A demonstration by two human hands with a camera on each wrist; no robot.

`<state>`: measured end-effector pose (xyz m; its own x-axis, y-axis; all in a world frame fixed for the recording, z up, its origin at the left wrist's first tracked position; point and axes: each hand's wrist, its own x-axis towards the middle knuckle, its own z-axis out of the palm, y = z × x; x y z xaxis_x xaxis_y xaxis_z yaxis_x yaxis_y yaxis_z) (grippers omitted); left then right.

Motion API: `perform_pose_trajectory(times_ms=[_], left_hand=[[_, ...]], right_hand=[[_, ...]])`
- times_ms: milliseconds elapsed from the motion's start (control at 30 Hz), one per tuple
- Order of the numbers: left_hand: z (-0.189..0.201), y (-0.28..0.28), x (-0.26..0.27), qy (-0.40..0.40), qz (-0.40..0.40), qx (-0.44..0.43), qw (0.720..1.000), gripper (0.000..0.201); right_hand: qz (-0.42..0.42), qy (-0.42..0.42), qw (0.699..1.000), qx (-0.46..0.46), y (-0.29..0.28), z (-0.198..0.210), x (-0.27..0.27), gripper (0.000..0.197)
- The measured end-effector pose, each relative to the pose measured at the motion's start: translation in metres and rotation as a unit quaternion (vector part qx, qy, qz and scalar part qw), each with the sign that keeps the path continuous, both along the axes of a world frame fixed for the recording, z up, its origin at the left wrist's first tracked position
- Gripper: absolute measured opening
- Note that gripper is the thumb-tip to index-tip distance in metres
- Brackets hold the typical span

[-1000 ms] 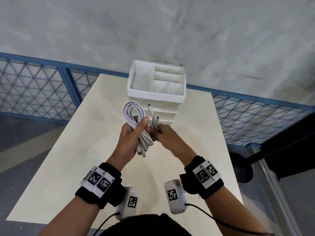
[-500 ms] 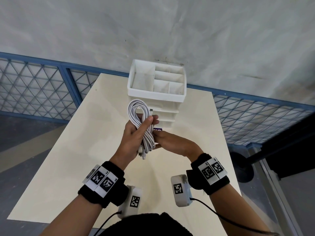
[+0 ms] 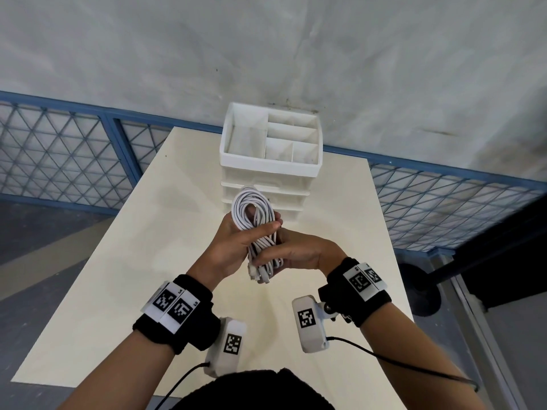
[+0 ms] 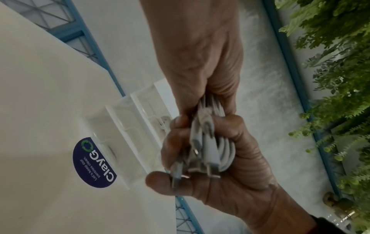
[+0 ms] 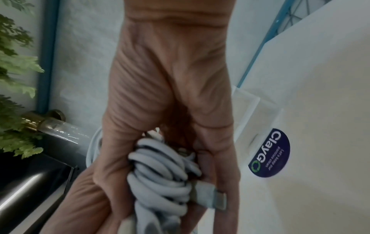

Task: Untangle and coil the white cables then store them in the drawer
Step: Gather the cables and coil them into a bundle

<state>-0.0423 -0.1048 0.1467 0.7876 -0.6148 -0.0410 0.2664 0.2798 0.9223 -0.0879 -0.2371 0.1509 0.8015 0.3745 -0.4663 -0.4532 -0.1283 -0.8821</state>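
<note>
Both hands have drawn closer together over the last second, and the loose connector ends that the right hand held apart now lie gathered against the bundle.

At the left, the left hand [image 3: 233, 250] is curled around the middle of the white cables [image 3: 254, 214], thumb across the front of the strands. The cables form one coiled bundle held upright in the air above the cream table [image 3: 118, 261], not touching it. A rounded loop rises above the fingers, and the plug ends hang below the hands.

Just to the right, the right hand [image 3: 299, 250] closes around the lower part of the same bundle, touching the left hand. From the left wrist view its fingers [image 4: 174, 152] wrap the strands while several metal-tipped connectors [image 4: 208, 158] poke out near the thumb. From the right wrist view the looped cables [image 5: 162, 171] fill the grip.

Behind the hands, at the table's far edge, stands a white drawer unit [image 3: 266, 187] with an open divided tray [image 3: 228, 143] on top. Its drawers look closed. A dark blue round sticker [image 4: 94, 163] lies on the table in front of the unit.

At the far right, beyond the blue mesh railing [image 3: 444, 199], green foliage [image 4: 340, 79] shows in the left wrist view.
</note>
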Motion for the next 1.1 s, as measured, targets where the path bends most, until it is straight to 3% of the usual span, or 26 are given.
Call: perform_pose_trajectory(times_ms=[100, 300, 433, 500, 600, 667, 733, 900, 1100], left_hand=[[-0.001, -0.001, -0.003, 0.007, 0.023, -0.002, 1.0, 0.013], [-0.006, 0.0, -0.005, 0.019, 0.034, -0.018, 0.999, 0.014], [0.001, 0.005, 0.001, 0.015, 0.029, 0.004, 0.999, 0.019], [0.005, 0.008, 0.006, 0.047, -0.003, 0.003, 0.999, 0.03], [0.001, 0.018, 0.015, 0.127, -0.111, -0.1, 0.981, 0.052], [-0.002, 0.022, 0.016, 0.16, -0.168, -0.178, 0.956, 0.046], [-0.004, 0.018, 0.015, 0.168, -0.143, -0.199, 0.955, 0.038], [0.007, 0.003, 0.011, 0.243, 0.034, -0.155, 0.957, 0.047], [0.009, -0.013, 0.005, 0.26, 0.181, -0.065, 0.946, 0.053]], right_hand=[[-0.017, 0.032, 0.999, 0.029, 0.004, 0.001, -0.001, 0.011], [-0.046, 0.03, 0.998, -0.034, 0.014, -0.002, 0.002, 0.016], [-0.066, 0.078, 0.994, 0.043, 0.018, -0.003, -0.001, 0.005], [-0.056, 0.087, 0.992, 0.069, 0.018, -0.002, -0.003, 0.004], [-0.014, 0.08, 0.995, 0.056, 0.02, -0.003, -0.006, 0.007], [0.004, 0.074, 0.996, 0.045, 0.021, -0.003, -0.009, 0.008], [0.005, 0.062, 0.998, 0.02, 0.022, 0.001, -0.01, 0.009], [0.027, -0.023, 0.989, -0.141, 0.022, 0.011, -0.011, 0.024], [-0.041, -0.155, 0.921, -0.355, 0.036, -0.002, -0.014, 0.016]])
